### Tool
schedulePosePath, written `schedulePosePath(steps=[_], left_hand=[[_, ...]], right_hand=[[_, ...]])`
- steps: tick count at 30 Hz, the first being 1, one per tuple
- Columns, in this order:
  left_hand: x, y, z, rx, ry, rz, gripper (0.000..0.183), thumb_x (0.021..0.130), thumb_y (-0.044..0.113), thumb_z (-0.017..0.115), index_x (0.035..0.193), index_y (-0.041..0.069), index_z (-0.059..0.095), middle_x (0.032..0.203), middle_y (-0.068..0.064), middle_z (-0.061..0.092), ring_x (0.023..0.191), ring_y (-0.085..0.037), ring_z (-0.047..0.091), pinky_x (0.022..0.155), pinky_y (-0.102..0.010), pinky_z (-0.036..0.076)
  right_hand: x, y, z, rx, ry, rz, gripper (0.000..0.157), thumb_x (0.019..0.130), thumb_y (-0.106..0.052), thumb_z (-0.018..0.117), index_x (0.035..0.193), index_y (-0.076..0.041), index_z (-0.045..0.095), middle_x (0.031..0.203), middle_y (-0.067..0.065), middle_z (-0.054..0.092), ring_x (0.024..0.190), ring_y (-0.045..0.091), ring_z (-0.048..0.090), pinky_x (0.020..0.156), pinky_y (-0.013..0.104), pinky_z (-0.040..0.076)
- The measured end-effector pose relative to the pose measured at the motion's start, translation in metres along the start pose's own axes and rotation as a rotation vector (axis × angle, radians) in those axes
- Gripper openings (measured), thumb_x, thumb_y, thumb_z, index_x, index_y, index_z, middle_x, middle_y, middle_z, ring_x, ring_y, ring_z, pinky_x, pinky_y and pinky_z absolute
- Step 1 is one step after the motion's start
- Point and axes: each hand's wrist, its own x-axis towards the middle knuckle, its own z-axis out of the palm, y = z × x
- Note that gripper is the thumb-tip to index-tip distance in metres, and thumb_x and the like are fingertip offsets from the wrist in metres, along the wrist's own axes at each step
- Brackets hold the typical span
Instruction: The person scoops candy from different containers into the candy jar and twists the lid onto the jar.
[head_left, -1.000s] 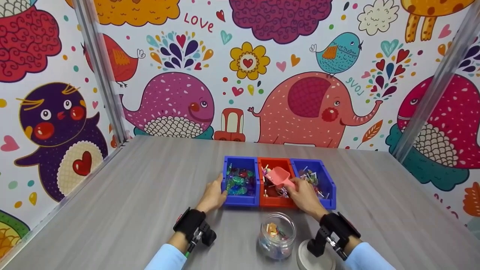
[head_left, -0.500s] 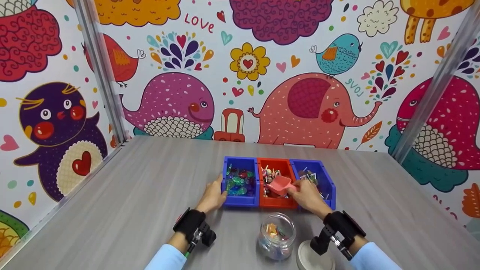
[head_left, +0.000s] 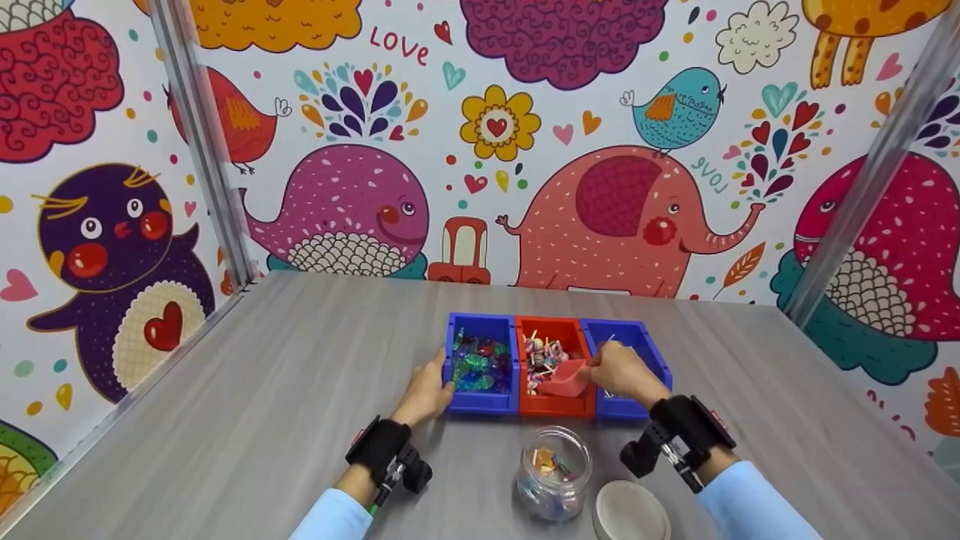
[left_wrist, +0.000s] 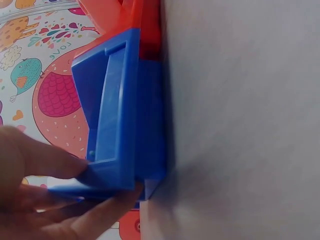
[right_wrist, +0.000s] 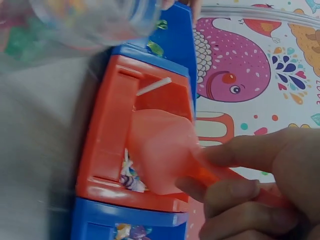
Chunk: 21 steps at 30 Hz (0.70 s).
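Observation:
A pink scoop point(head_left: 566, 381) is in my right hand point(head_left: 630, 371), whose fingers curl round the handle in the right wrist view. Its blade point(right_wrist: 162, 150) sits tilted inside the red bin point(head_left: 555, 406), among wrapped lollipops point(head_left: 546, 352). My left hand point(head_left: 426, 388) grips the outer side wall of the left blue bin point(head_left: 481, 403), thumb over the rim and fingers against the outside. That bin contains shiny green, blue and red pieces. Behind my right hand, the right blue bin point(head_left: 622, 409) is partly hidden.
An uncovered clear jar point(head_left: 555, 472) with some colourful pieces inside stands in front of the red bin. To its right, a pale round lid point(head_left: 631, 510) lies on the grey table point(head_left: 337, 360). Printed wall panels point(head_left: 480, 187) enclose the back and sides.
The scoop has come down from above the red bin towards its front and tipped over. My right hand has shifted right with it. The left hand stays on the blue bin.

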Motion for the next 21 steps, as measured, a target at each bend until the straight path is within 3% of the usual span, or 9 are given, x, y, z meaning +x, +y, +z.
schedulePosePath(steps=[4,11,16,21], left_hand=[[0.001,0.0,0.0,-0.005,-0.002,-0.007,0.057,0.082,-0.003,0.054,0.132,-0.015,0.027,0.123,-0.033,0.044,0.113,-0.039,0.045,0.093,-0.045,0.038],[0.001,0.001,0.001,-0.008,-0.011,-0.027,0.058,0.082,-0.003,0.054,0.132,-0.014,0.027,0.124,-0.032,0.043,0.114,-0.043,0.041,0.095,-0.047,0.036],[0.0,0.001,0.001,-0.004,-0.015,-0.023,0.058,0.082,-0.002,0.054,0.132,-0.014,0.027,0.125,-0.032,0.043,0.114,-0.045,0.039,0.095,-0.048,0.034],[0.0,0.0,-0.001,-0.007,-0.005,0.012,0.057,0.082,-0.004,0.054,0.13,-0.017,0.027,0.123,-0.034,0.043,0.114,-0.041,0.042,0.095,-0.045,0.036]], right_hand=[[0.005,-0.002,0.0,-0.004,-0.034,0.005,0.026,0.079,-0.012,0.064,0.056,-0.001,0.06,0.045,-0.006,0.028,0.041,0.007,0.027,0.041,0.018,0.018],[0.01,0.002,0.007,-0.013,-0.013,-0.057,0.021,0.078,-0.01,0.062,0.063,0.004,0.066,0.046,-0.006,0.036,0.045,0.008,0.032,0.042,0.018,0.021],[0.012,0.004,0.012,0.008,-0.021,-0.08,0.02,0.077,-0.01,0.061,0.062,0.003,0.067,0.042,-0.008,0.031,0.041,0.006,0.027,0.041,0.017,0.017],[0.013,0.006,0.019,0.033,0.02,-0.101,0.027,0.077,-0.008,0.06,0.05,0.0,0.059,0.041,-0.01,0.028,0.04,0.005,0.025,0.04,0.017,0.015]])
